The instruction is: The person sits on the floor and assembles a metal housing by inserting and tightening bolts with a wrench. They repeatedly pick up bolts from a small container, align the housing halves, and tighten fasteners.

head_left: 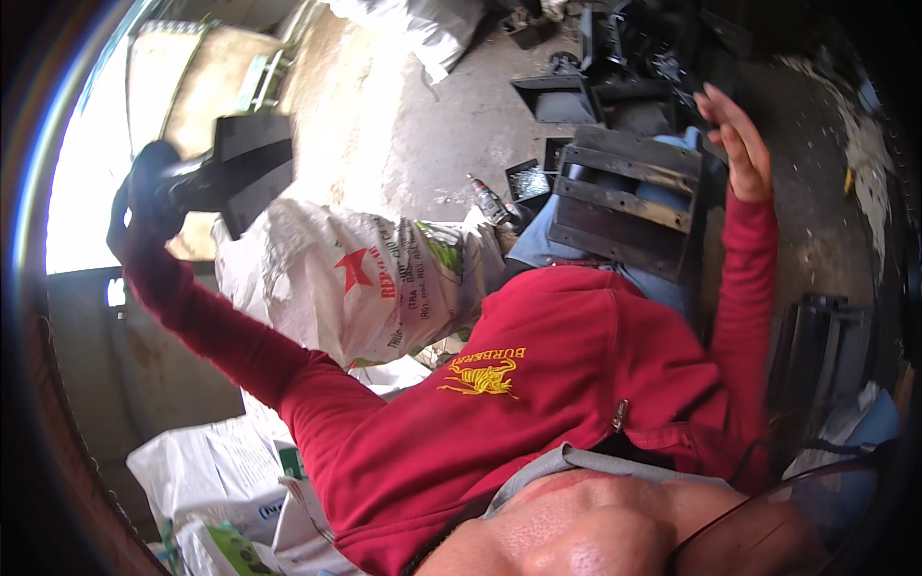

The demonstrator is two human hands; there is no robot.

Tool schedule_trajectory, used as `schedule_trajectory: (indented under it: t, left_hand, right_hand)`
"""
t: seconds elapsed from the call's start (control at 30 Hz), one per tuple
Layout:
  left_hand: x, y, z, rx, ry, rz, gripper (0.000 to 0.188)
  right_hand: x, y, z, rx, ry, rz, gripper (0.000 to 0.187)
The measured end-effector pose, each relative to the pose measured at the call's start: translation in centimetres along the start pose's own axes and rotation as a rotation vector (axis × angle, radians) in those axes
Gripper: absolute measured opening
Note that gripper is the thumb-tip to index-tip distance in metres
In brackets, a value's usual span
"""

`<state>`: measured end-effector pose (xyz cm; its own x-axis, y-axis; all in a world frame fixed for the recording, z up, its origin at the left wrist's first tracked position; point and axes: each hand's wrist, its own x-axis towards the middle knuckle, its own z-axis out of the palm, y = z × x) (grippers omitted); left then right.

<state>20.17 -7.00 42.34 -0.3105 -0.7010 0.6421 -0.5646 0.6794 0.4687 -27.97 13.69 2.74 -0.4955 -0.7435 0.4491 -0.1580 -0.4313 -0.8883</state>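
My left hand (154, 197), dark against the bright opening, is raised out to the left. Its fingers are closed around the narrow end of a black box-shaped part (254, 165) with a flared, angular body. Across my knees, on blue trousers, lies a black slatted frame (626, 197) with several parallel bars, some worn to a brownish tone. My right hand (740, 144) is held up just beyond the frame's right side, apart from it. The fingers are stretched out and nothing is in them.
A big white printed sack (355, 278) stands by my left side. On the floor ahead are a power screwdriver or drill-like tool (488, 200), a small tray of screws (528, 180) and several black box-shaped parts (557, 99). More white bags (216, 470) lie lower left; dark parts (821, 355) sit at right.
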Motion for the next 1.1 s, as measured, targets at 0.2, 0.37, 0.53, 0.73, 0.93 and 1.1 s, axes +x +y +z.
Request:
schedule_trajectory:
  t: [0.2,0.37,0.53,0.73,0.93,1.1]
  left_hand:
    - [2.9,-1.2,26.6,-0.057,-0.441,-0.149,0.038]
    - [-2.9,3.3,34.9,0.036,-0.397,0.41,0.041]
    - [-8.3,9.1,36.2,0.172,-0.43,0.485,0.035]
    - [-11.3,7.3,37.2,-0.161,-0.56,0.524,0.044]
    - [-13.6,-14.0,39.9,-0.82,-0.821,-0.166,0.052]
    - [-22.2,-17.2,43.9,-0.91,-0.941,-0.133,0.084]
  right_hand:
    - [3.3,-15.4,3.6,-0.261,-0.199,-0.26,0.102]
    - [2.1,-18.0,5.9,-0.738,-0.322,-0.162,0.107]
    - [1.2,-9.0,9.0,-1.097,-0.265,0.247,0.105]
    - [-4.4,4.5,3.4,-0.646,-0.097,0.131,0.094]
    - [-3.9,5.2,4.0,-0.385,-0.276,0.192,0.091]
    - [-2.8,4.4,4.2,-0.42,-0.354,0.358,0.089]
